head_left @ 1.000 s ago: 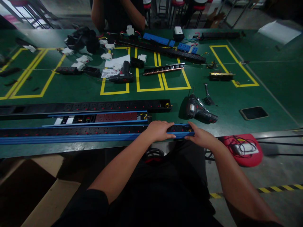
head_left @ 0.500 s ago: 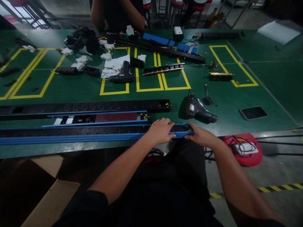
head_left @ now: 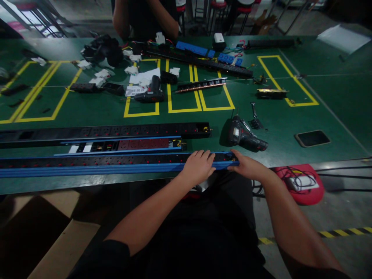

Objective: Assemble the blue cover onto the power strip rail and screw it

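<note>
A long blue power strip (head_left: 116, 168) with a row of black sockets lies along the near edge of the table. My left hand (head_left: 199, 166) grips it from above, a little left of its right end, with the fingers over the far side. At that end my right hand (head_left: 245, 166) pinches the strip between thumb and fingers. Just behind lies a shorter strip with dark red sockets (head_left: 143, 144). Beyond that is a black power strip (head_left: 139, 131) with yellow wire at its right end. The undersides of the strips are hidden.
A cordless drill (head_left: 245, 133) and a wrench (head_left: 254, 110) lie ahead of my right hand, with a phone (head_left: 312, 138) farther right. Another drill (head_left: 151, 93) sits among loose parts. Across the table is a person (head_left: 145, 19). An open cardboard box (head_left: 66, 240) stands below left.
My left hand has slid slightly right along the blue power strip. My right hand stays at its end. The whole view has shifted slightly.
</note>
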A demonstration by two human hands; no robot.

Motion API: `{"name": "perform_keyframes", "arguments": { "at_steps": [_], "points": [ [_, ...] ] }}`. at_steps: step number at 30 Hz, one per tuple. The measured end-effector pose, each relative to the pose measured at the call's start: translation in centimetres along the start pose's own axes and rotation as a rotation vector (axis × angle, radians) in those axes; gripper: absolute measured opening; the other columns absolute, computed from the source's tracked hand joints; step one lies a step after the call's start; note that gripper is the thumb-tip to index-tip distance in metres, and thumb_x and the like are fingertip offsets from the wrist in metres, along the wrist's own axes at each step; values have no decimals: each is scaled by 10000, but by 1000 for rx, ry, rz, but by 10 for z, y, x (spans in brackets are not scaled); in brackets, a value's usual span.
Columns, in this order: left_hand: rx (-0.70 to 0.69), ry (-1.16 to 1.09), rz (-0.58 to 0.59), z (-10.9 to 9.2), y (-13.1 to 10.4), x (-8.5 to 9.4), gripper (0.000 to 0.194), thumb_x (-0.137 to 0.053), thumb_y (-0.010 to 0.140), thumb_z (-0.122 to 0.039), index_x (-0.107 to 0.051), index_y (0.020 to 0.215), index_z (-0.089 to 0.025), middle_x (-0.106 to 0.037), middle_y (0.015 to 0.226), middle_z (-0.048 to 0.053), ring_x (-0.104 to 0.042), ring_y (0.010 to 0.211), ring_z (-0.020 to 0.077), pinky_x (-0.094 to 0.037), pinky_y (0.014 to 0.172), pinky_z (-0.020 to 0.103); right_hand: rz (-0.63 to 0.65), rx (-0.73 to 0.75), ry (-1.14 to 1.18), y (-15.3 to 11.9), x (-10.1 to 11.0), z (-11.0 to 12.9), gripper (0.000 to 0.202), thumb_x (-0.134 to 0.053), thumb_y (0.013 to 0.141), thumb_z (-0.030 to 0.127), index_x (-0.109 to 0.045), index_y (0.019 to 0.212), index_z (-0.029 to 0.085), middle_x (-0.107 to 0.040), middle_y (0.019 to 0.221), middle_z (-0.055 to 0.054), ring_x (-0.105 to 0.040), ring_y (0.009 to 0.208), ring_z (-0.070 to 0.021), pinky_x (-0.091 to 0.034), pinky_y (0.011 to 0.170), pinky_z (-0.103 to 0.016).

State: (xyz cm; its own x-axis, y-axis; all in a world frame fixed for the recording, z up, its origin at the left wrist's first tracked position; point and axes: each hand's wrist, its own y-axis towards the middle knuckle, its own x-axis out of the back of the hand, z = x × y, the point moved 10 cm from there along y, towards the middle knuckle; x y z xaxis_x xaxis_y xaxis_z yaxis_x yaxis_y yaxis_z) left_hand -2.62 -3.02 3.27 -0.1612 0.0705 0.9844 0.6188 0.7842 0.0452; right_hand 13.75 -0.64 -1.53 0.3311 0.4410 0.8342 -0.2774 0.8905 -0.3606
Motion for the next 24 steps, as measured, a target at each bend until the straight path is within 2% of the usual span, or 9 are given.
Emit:
{"name": "perform_keyframes", "arguments": {
  "at_steps": [2, 4, 8, 16, 24],
  "points": [
    [-13, 15, 8, -2, -1, 0, 585, -598, 892, -440, -474, 1377, -137, -542, 1388, 145, -513, 1233, 290, -400, 1020, 407, 0, 9, 11, 0, 1, 1, 830, -674, 797, 447, -376, 1495, 109, -666, 1225, -202, -682, 1020, -317, -521, 857, -402],
    [-22, 40, 16, -3, -1, 0, 589, -629, 876, -353, -447, 1392, -137, -534, 1390, 158, -514, 1237, 283, -404, 1012, 402, -9, 11, 14, 0, 2, 2, 814, -670, 804, 434, -381, 1493, 113, -668, 1224, -199, -681, 1020, -313, -518, 868, -403],
    [-7, 89, 22, -3, 0, -3, 526, -555, 900, -202, -428, 1408, -161, -542, 1385, 160, -523, 1240, 271, -406, 1011, 419, -17, 12, 6, -1, 2, 1, 802, -674, 806, 424, -379, 1495, 136, -683, 1196, -185, -685, 1003, -306, -516, 860, -403],
    [18, 113, -4, -3, 1, -12, 498, -512, 912, -170, -450, 1403, -113, -545, 1388, 162, -528, 1252, 286, -398, 1048, 423, 1, 12, -5, 1, 1, 1, 812, -672, 801, 424, -382, 1487, 101, -677, 1202, -207, -682, 1003, -319, -522, 855, -417],
    [31, 86, 45, -2, 3, -6, 512, -591, 871, -180, -477, 1367, -123, -600, 1281, 180, -577, 1179, 286, -441, 993, 439, -11, 41, 22, 3, 1, 2, 755, -682, 788, 404, -446, 1452, 131, -671, 1224, -189, -672, 1038, -314, -522, 888, -435]
  ]
}}
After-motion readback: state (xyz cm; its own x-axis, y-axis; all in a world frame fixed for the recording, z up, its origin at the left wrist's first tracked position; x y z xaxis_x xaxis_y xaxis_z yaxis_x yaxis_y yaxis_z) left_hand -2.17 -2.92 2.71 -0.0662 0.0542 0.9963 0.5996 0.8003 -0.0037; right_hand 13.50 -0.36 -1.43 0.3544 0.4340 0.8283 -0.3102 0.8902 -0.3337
